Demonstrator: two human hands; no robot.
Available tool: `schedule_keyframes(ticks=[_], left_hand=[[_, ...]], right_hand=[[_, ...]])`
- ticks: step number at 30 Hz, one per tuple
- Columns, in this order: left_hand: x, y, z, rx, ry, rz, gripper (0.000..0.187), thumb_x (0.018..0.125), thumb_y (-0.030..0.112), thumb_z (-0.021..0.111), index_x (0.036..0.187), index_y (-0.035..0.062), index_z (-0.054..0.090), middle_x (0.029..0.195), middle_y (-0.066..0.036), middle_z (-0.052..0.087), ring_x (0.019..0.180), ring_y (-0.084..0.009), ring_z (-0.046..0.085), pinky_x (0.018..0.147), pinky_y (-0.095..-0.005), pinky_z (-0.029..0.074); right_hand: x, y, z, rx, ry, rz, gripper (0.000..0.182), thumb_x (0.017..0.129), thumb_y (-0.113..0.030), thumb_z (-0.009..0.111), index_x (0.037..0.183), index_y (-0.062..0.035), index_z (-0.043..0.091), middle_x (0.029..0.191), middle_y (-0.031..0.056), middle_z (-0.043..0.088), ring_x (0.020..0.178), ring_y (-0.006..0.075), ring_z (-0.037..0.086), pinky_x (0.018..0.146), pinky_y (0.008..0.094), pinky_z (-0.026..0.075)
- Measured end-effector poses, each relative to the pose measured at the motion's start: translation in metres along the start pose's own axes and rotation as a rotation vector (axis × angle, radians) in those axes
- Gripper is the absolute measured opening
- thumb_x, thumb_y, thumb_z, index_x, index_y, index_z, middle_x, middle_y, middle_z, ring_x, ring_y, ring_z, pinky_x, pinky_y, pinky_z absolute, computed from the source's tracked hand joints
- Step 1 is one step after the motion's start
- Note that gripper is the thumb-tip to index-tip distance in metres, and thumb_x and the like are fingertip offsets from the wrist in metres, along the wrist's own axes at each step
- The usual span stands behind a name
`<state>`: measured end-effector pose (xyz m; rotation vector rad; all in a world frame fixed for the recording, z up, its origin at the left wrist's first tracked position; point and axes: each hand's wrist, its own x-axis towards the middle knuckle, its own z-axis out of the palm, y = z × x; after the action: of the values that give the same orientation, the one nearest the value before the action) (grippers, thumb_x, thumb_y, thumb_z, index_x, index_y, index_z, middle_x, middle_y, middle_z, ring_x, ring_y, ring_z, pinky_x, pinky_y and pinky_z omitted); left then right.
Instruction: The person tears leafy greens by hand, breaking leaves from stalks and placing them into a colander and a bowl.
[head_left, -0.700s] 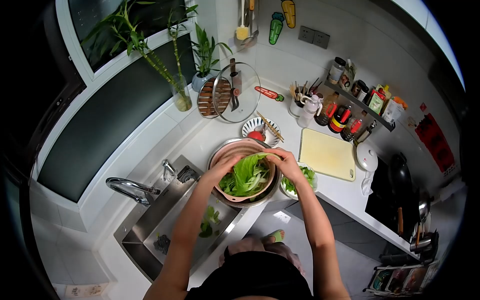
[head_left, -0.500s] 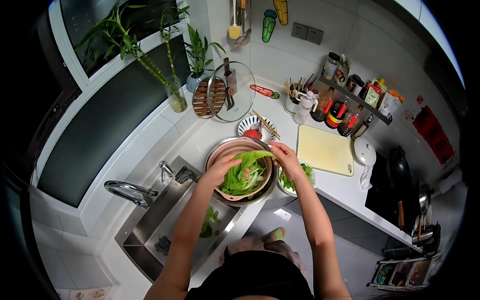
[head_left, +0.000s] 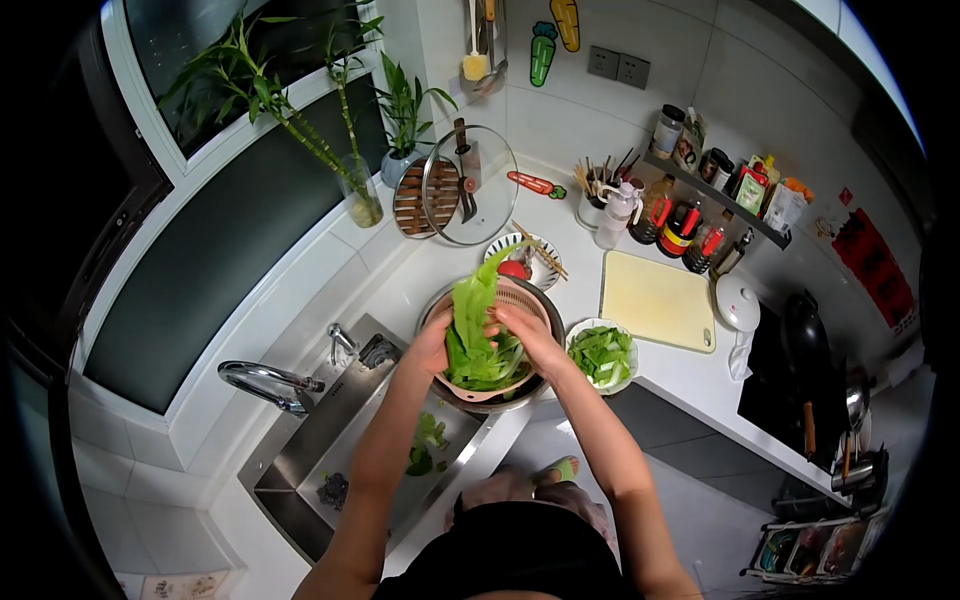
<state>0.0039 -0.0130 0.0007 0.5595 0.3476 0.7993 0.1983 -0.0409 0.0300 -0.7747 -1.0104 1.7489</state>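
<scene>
Over a pink colander [head_left: 528,296], my two hands hold a long green lettuce-like leaf [head_left: 474,300] that stands up and tilts toward the back. My left hand [head_left: 432,342] is closed at its left side, with the fingers partly hidden behind the leaf. On the other side, my right hand [head_left: 530,338] is closed with its fingertips against the leaf. More leaves and pale stems [head_left: 488,372] lie in the colander below. The colander rests inside a metal bowl [head_left: 556,318]. Right of it stands a white bowl of cut greens [head_left: 602,355].
A steel sink [head_left: 310,450] with leaf scraps [head_left: 428,435] and a faucet [head_left: 262,378] lies left. Behind the colander are a plate [head_left: 548,262] with a tomato [head_left: 514,269] and chopsticks. A cutting board [head_left: 657,300], bottles [head_left: 680,230] and a wok [head_left: 805,335] are on the right.
My right hand has moved left and down from the rim to the leaf's middle. The leaf has swung from lying sideways to upright. The white bowl of greens is now uncovered.
</scene>
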Motion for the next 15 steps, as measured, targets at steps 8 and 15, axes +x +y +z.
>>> schedule_keyframes(ticks=[8, 15], left_hand=[[-0.004, -0.021, 0.013, 0.524, 0.103, 0.017, 0.034, 0.095, 0.016, 0.051, 0.124, 0.0, 0.047, 0.114, -0.008, 0.058, 0.102, -0.0159, 0.059, 0.086, -0.0318, 0.051], [-0.016, -0.03, 0.02, 0.738, 0.178, -0.039, 0.031, 0.097, 0.022, 0.048, 0.114, -0.0027, 0.055, 0.099, -0.009, 0.064, 0.083, -0.0171, 0.064, 0.074, -0.0301, 0.054]], right_hand=[[0.016, 0.012, 0.0, -0.514, 0.338, -0.248, 0.031, 0.078, -0.016, 0.071, 0.101, 0.001, 0.058, 0.089, 0.009, 0.063, 0.079, 0.0152, 0.059, 0.068, 0.0265, 0.048], [0.018, 0.007, -0.013, -0.198, 0.484, -0.227, 0.026, 0.082, -0.008, 0.066, 0.104, 0.0006, 0.054, 0.09, 0.0088, 0.063, 0.078, 0.0158, 0.06, 0.067, 0.0271, 0.049]])
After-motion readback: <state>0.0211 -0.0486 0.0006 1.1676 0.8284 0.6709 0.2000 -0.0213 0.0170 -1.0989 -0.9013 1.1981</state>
